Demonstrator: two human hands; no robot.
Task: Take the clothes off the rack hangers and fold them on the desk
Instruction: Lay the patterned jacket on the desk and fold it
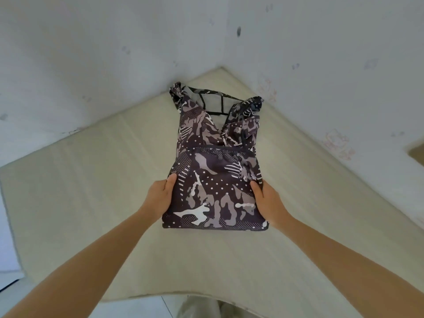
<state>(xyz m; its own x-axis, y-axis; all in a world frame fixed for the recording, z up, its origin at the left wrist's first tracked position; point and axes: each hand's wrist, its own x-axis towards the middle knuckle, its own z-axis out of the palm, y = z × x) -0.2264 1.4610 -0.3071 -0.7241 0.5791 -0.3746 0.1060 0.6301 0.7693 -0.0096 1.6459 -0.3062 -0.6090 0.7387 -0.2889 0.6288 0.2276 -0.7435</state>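
A dark patterned jacket (213, 161) with grey and white camouflage shapes and dots lies on the pale desk surface (91, 191), its collar end toward the wall corner. Its lower part is folded up over the body. My left hand (160, 198) grips the left edge of that folded part, thumb on top. My right hand (267, 200) grips the right edge the same way. No rack or hangers are in view.
White walls (91, 65) with small marks meet in a corner just behind the desk. The desk's near edge (160, 294) runs below my arms, with floor and my trouser leg (199, 306) beneath. A brown object (416, 154) shows at the right edge.
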